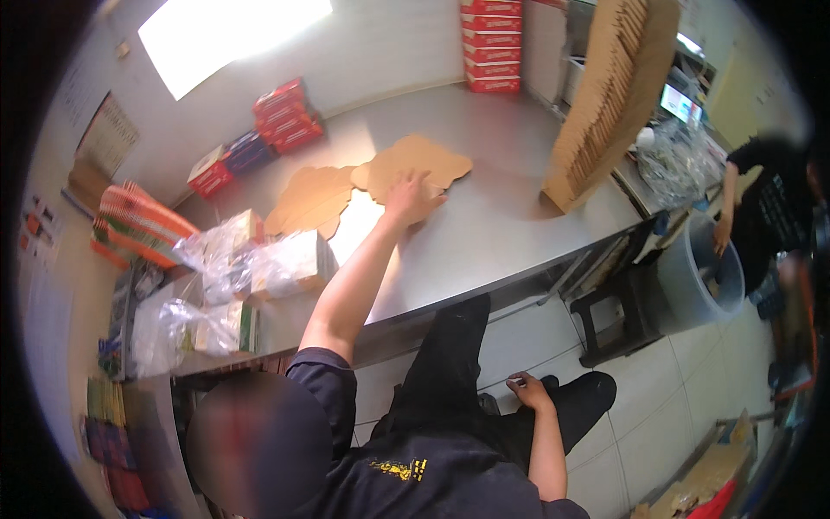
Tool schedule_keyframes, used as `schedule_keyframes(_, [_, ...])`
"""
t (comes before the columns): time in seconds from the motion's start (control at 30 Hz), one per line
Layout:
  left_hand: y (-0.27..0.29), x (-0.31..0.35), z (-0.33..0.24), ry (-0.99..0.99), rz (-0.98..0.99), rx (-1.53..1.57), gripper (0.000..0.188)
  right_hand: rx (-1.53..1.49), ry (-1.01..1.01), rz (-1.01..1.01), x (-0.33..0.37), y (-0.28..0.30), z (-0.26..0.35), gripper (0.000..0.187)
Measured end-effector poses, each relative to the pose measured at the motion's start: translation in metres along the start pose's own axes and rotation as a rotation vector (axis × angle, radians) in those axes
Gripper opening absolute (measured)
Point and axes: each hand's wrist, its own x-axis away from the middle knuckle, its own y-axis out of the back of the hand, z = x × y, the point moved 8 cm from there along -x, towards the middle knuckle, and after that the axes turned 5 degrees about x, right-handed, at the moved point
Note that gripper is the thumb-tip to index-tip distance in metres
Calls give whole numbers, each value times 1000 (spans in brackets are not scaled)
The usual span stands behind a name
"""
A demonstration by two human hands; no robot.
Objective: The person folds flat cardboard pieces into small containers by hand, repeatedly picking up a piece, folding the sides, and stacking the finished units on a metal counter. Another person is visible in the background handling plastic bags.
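My left hand (pixel 417 201) reaches across the metal table and lies on a brown cardboard cutout (pixel 406 164) with a wavy edge, its fingers spread. Just left of it, and touching it, is another similar cardboard piece (pixel 307 197). Down by my thigh, my right hand (pixel 530 394) is closed with a small white thing (pixel 519 381) at its fingers, too small to name. The right forearm hangs beside my leg, away from the table.
A tall stack of cardboard (pixel 596 112) stands on the right of the table (pixel 510 233). Plastic-wrapped boxes (pixel 290 264) sit at left; red boxes (pixel 287 117) line the wall. Beyond a dark stool (pixel 614 316), another person's hand (pixel 722 235) reaches into a translucent bin (pixel 696 277).
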Motion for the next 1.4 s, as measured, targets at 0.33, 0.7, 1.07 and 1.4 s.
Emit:
schedule_keyframes(0.33, [-10,-12,-14,-13,403,151,72,-85,-165,-140,35,9,-43,46])
schedule_keyframes(0.7, [46,-34,36,82,123,215,32,-320,-206,-405,88,-40,-31,35])
schedule_keyframes(1.07, [148,104,-226,-317,582,827,17,-552,123,-1496,267,55,75,31])
schedule_keyframes(1.4, [-64,307,-380,-581,1547,1200,26,-225,128,-1341,299,68,150,105])
